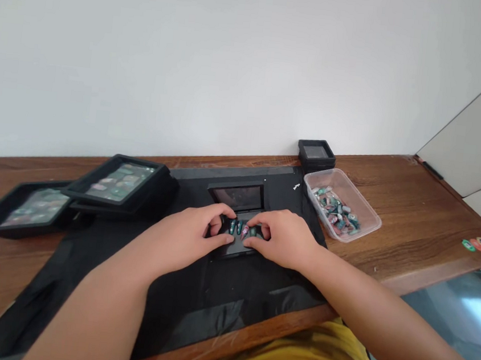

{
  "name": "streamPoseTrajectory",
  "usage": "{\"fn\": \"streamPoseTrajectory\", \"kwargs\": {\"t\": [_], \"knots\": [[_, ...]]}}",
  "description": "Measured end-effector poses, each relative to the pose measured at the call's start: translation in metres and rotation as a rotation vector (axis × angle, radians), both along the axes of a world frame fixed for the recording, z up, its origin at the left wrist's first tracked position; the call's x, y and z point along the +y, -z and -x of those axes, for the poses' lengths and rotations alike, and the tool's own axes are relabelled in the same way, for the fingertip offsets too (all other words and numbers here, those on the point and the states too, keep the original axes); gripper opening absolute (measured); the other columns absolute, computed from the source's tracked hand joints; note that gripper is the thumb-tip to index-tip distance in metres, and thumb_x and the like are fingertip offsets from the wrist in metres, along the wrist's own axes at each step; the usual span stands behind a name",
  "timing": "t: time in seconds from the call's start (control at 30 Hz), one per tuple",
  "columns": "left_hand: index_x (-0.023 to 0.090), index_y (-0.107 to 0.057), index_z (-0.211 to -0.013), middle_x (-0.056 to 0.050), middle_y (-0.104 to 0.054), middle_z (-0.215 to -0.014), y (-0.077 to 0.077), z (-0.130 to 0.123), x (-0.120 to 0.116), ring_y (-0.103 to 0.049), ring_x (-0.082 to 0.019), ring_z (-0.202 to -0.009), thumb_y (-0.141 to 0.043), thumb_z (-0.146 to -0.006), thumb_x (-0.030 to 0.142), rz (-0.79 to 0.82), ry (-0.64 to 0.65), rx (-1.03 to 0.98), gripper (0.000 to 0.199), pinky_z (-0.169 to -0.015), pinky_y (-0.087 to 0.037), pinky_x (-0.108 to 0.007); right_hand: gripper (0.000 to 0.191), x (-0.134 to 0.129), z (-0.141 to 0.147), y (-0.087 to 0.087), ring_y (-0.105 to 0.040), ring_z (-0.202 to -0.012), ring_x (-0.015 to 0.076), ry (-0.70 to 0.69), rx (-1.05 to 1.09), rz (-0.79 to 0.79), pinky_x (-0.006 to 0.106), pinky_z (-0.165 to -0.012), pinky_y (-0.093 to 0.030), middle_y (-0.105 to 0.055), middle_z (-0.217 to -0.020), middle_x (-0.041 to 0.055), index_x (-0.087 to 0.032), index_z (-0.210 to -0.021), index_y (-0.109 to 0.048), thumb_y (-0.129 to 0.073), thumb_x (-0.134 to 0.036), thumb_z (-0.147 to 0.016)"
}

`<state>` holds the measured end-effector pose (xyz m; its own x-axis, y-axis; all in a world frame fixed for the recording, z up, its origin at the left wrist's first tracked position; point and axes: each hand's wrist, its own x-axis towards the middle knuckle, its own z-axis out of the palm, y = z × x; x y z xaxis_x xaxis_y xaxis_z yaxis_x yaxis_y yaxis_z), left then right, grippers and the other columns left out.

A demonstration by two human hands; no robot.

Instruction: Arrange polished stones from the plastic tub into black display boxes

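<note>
A small black case (pixel 233 250) lies open on the black mat, its windowed lid (pixel 238 197) raised at the back. Several glossy dark green pieces shaped like false nails (pixel 239 227) stand in a row inside, with a pink patterned one (pixel 245 232) toward the right. My left hand (pixel 207 228) curls its thumb and forefinger around a green piece at the row's left end. The thumb and forefinger of my right hand (pixel 277 236) close on the pink patterned piece and the green one beside it.
A clear plastic tub (pixel 368 213) of loose nail pieces stands to the right, in front of stacked black cases (pixel 317 154). At the left are large black framed boxes (pixel 115 181) with filled windows. Round stickers (pixel 479 245) mark the right table edge.
</note>
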<state>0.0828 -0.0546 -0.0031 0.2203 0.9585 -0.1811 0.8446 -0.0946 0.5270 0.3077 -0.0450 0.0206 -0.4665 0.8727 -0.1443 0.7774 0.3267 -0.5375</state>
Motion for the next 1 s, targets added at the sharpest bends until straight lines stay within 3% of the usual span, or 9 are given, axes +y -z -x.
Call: {"fn": "streamPoseTrajectory", "kwargs": {"t": [0.27,0.83,1.0], "knots": [[0.028,-0.072,-0.111,0.002,-0.065,-0.068,-0.0017,-0.0015,-0.0002,-0.060,-0.021,-0.059,-0.066,-0.080,0.054,0.001,0.007,-0.011,0.041,-0.054,-0.039,-0.031,0.019,-0.0010,-0.0042,0.0004,-0.066,-0.082,0.0185,0.010,-0.028,-0.047,0.029,-0.070,-0.040,-0.074,-0.079,-0.0004,-0.027,-0.106,-0.082,-0.082,-0.037,-0.090],[0.028,-0.069,-0.111,0.000,-0.065,-0.069,-0.0049,-0.0041,-0.0007,-0.059,-0.022,-0.061,-0.057,-0.081,0.056,-0.004,0.005,0.046,0.042,-0.056,-0.039,-0.032,0.027,-0.0034,-0.0021,0.0028,-0.074,-0.101,0.0250,-0.062,-0.118,-0.121,0.033,-0.081,-0.051,-0.081,-0.099,0.0059,-0.025,-0.121,-0.080,-0.065,-0.038,-0.102],[0.028,-0.069,-0.113,0.000,-0.066,-0.071,-0.0038,-0.0031,-0.0003,-0.061,-0.022,-0.063,-0.055,-0.083,0.056,-0.003,0.008,0.054,0.043,-0.058,-0.040,-0.033,0.035,-0.0043,0.0005,0.0049,-0.074,-0.096,0.0238,-0.065,-0.067,-0.142,0.033,-0.080,-0.050,-0.081,-0.096,0.0043,-0.025,-0.125,-0.077,-0.073,-0.044,-0.096]]}}
